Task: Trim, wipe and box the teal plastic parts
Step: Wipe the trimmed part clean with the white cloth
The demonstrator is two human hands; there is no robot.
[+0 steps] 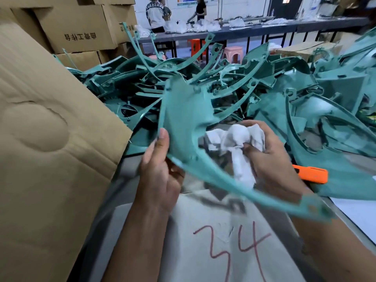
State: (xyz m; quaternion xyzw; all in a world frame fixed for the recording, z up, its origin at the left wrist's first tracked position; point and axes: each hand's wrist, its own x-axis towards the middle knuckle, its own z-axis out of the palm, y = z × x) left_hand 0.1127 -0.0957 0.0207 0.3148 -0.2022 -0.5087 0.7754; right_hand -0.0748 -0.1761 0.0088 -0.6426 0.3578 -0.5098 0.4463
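**Teal part held up, cloth at its inner edge**

A curved teal plastic part (183,110) is gripped at its left edge by the left hand (160,171), thumb laid along the rim, fingers curled behind. A crumpled white cloth (238,139) is clenched in the right hand (272,159), touching the part's inner edge. Behind the part, a heap of teal parts (264,88) is piled; right of it, an orange cutter (311,174) lies.

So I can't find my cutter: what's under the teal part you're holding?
Under the teal part, the right hand grips a white rag. An orange cutter lies at right, its left end hidden behind that hand.
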